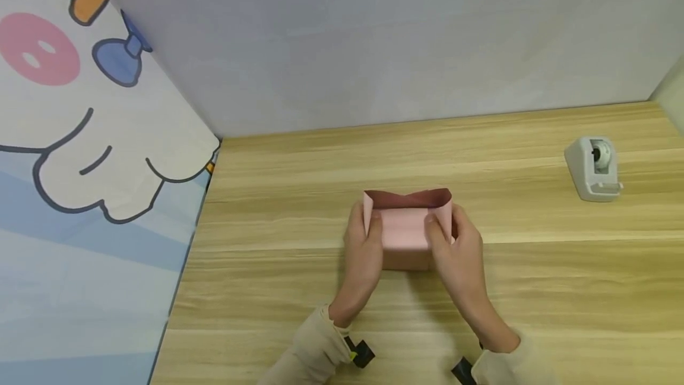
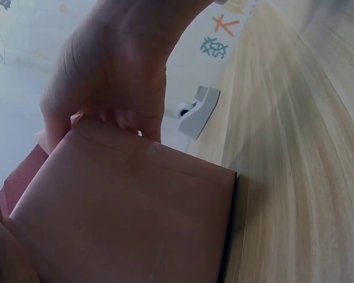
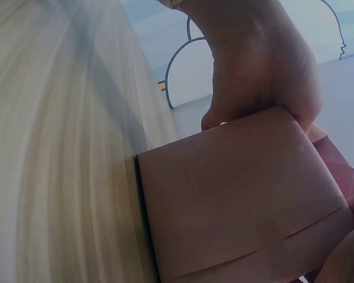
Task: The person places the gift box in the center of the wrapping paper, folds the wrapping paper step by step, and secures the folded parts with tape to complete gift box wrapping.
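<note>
Between the two hands, a box-shaped packet of pink paper (image 1: pixel 405 229) stands on the wooden table. Its far edge sticks up as a loose flap with a darker inner face, while the near top part is folded flat. My left hand (image 1: pixel 363 248) grips the left side, thumb on top. On the other side my right hand (image 1: pixel 458 251) holds it the same way, its thumb pressing the folded top. A lengthwise seam runs over the packet's near face (image 3: pixel 236 194) in the right wrist view. What the paper contains is hidden.
A white tape dispenser (image 1: pixel 594 170) with a roll in it stands at the table's right rear. Behind the wooden table (image 1: pixel 278 195) rises a pale grey wall (image 1: pixel 374 46). A cartoon-printed panel (image 1: pixel 107 135) borders the left side.
</note>
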Tool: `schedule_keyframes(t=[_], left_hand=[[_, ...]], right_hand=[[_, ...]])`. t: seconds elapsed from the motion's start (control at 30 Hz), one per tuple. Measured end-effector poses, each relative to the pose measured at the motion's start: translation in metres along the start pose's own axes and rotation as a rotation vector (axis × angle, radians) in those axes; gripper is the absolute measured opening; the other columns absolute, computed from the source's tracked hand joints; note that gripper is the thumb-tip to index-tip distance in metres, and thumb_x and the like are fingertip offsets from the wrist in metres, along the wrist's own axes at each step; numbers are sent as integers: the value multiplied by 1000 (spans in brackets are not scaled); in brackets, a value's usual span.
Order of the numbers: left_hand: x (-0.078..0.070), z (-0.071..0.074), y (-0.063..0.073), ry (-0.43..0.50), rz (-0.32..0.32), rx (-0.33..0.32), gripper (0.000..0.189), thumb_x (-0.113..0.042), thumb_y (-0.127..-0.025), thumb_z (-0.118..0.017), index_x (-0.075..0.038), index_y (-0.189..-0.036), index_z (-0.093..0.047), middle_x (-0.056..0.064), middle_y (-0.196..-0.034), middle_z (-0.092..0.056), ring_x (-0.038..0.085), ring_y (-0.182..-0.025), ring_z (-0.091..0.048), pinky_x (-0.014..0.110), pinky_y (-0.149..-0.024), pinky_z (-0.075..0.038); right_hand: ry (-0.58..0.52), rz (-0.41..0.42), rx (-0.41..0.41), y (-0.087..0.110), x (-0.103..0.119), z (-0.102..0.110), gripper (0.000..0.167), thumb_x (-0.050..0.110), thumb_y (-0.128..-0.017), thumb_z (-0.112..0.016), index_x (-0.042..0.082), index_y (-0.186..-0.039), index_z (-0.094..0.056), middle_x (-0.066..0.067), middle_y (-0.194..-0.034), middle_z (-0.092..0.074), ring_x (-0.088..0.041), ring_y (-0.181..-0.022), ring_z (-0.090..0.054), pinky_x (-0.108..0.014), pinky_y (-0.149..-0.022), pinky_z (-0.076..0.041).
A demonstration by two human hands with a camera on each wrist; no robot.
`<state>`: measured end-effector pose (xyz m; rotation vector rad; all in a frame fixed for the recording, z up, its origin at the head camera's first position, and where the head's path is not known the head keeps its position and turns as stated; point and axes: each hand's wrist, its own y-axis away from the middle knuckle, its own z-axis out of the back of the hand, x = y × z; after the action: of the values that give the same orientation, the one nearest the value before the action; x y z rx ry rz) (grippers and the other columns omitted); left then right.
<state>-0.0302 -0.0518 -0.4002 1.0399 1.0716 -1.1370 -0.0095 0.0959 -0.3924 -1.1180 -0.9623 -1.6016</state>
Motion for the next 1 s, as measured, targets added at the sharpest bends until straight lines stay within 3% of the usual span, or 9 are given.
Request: schedule_keyframes(t=[0.1, 0.2, 0.37, 0.5, 0.63, 0.7, 0.77, 0.87, 1.0], left_hand=[[1, 0, 0, -31, -33, -28, 27, -15, -107, -49, -8, -131, -60, 15, -115, -67, 22, -107, -60, 40, -95, -49], [1, 1, 0, -83, -90, -83, 32, -14, -105, -55, -9, -136, -56, 14, -116, -66, 22, -106, -60, 39, -93, -47], [1, 4, 4, -241, -301, -219, 57, -14, -101, -64, -7, -152, -39, 12, -138, -55, 27, -130, -51, 47, -109, -36], [4, 9, 10, -434, -582, -301, 58, -16, -102, -64, -1, -152, -37, 17, -141, -47, 31, -133, -43, 46, -110, -33], [8, 16, 16, -647, -973, -360, 43, -9, -99, -62, 6, -138, -54, 22, -130, -53, 38, -124, -46, 49, -105, -37], [8, 19, 18, -713, -1148, -347, 32, -4, -95, -60, 5, -125, -65, 20, -120, -60, 38, -116, -54, 48, -101, -44], [9, 21, 21, -750, -1253, -295, 28, -1, -91, -57, 1, -114, -73, 16, -111, -66, 34, -109, -61, 44, -96, -50], [11, 22, 23, -810, -1278, -206, 29, -1, -89, -53, -3, -107, -76, 12, -107, -70, 30, -106, -66, 40, -95, -55], [13, 20, 25, -910, -1204, -143, 30, -7, -93, -52, -2, -113, -73, 13, -115, -71, 31, -115, -67, 42, -105, -53]], right_hand=[[0, 9, -42, -3, 1, -3, 21, 22, -103, -61, 6, -115, -68, -8, -90, -56, -15, -81, -51, -24, -68, -43], [-4, -9, -76, -4, 2, -6, 18, 20, -101, -63, 6, -111, -70, -5, -86, -55, -14, -79, -50, -24, -66, -42], [-36, -25, -85, -7, 4, -8, 13, 19, -101, -64, 7, -103, -66, -4, -81, -52, -13, -75, -49, -25, -63, -41], [-63, -20, -72, -9, 4, -8, 13, 17, -101, -63, 6, -98, -59, -3, -83, -52, -12, -75, -49, -24, -64, -41], [-78, -32, -61, -10, 5, -8, 12, 17, -101, -63, 5, -100, -61, -2, -87, -56, -11, -79, -52, -23, -66, -43], [-86, -35, -56, -10, 6, -7, 13, 17, -101, -64, 4, -102, -62, -1, -88, -57, -11, -80, -53, -22, -66, -44], [-94, -36, -54, -10, 6, -7, 13, 17, -101, -64, 4, -101, -61, -1, -87, -56, -11, -79, -52, -22, -64, -43], [-103, -42, -46, -11, 6, -6, 13, 17, -101, -64, 4, -102, -61, 0, -88, -57, -10, -78, -53, -22, -63, -43], [-117, -56, -28, -10, 7, -5, 13, 18, -102, -64, 5, -102, -62, 2, -86, -56, -10, -76, -52, -23, -62, -42]])
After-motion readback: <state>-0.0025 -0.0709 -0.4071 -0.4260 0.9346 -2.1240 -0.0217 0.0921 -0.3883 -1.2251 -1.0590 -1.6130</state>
